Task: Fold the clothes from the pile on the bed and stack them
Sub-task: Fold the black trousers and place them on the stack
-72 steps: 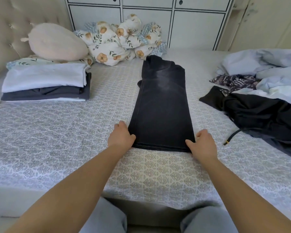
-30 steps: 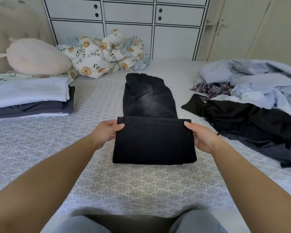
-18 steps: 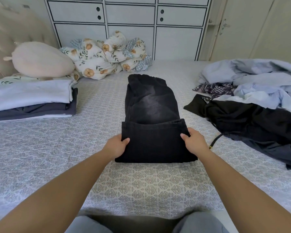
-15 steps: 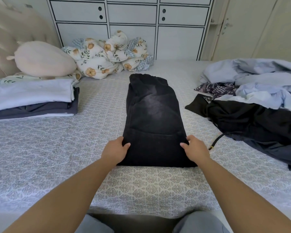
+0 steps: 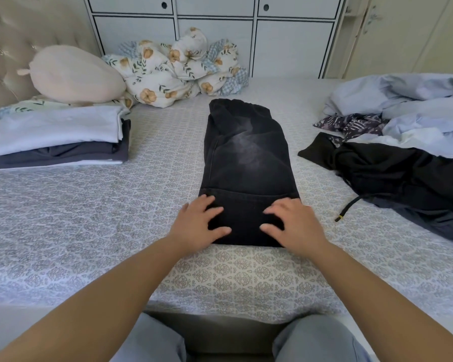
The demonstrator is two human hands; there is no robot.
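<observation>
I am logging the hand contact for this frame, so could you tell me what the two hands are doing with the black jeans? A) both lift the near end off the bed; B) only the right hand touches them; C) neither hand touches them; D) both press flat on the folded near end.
D: the left hand and right hand both lie with spread fingers on the folded near end of the black jeans, which rest flat on the bed.

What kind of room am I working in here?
Most likely a bedroom: a bed with a tufted headboard, a white wardrobe behind it, and folded clothes stacked on the bed.
</observation>
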